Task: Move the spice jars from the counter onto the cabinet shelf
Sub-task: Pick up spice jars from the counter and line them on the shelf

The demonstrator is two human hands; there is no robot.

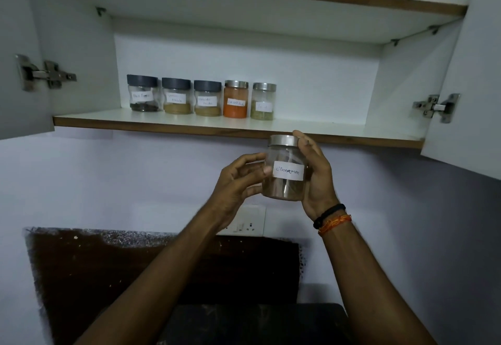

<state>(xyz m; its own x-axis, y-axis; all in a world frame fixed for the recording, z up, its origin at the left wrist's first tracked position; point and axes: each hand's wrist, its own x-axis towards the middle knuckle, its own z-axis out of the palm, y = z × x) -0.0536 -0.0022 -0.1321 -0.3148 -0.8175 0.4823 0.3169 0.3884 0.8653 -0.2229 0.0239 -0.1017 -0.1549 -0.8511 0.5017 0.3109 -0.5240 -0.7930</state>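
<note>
Open cabinet shelf (pixel 311 131) carries five labelled jars in a row; you hold the cinnamon jar (pixel 285 171) just below its front edge.
Right hand (pixel 315 179) grips it, left hand (pixel 238 179) steadies with curled fingers. Risk: its steel lid clipping the shelf edge. It holds brown sticks; shelf jars hold dark, tan, orange, greenish spices.

White paper label (pixel 288 171) on clear steel-lidded jar (pixel 284 171): handwritten "cinnamon". Shelf jars' labels too blurred to read.
</note>
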